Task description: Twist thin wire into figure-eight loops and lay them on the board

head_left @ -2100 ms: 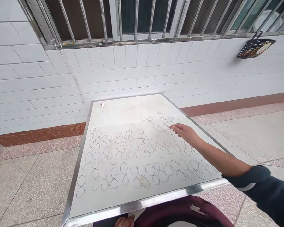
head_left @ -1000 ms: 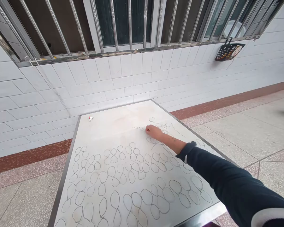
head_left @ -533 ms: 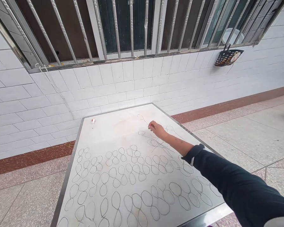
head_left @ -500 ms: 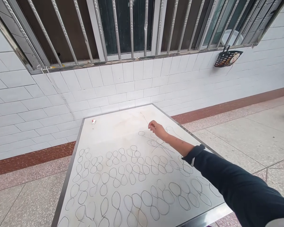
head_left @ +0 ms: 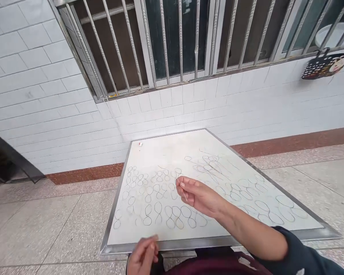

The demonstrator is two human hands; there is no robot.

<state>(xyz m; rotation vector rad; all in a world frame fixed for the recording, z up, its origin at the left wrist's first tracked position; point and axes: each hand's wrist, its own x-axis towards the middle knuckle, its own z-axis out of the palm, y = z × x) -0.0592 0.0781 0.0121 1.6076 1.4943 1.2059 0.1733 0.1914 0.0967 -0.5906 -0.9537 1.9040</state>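
My right hand is above the middle of the white table, thumb and fingertips pinched on a thin wire. A short pale end of it shows below the fingers; its far end is too thin to follow. My left hand is at the near edge of the table, slightly blurred, fingers loosely bent and thumb apart, with nothing visible in it. Rows of wire loops twisted into figure eights lie across the tabletop. A tangle of wires lies behind my right hand.
A grey metal rim edges the table. A small red and white object lies near the far left corner. Behind stands a white tiled wall with a barred window. A patterned basket hangs from the bars at right.
My right hand has drawn back toward me from the far tangle with the wire in its fingers. My left hand has come into view at the near edge. The view has swung left.
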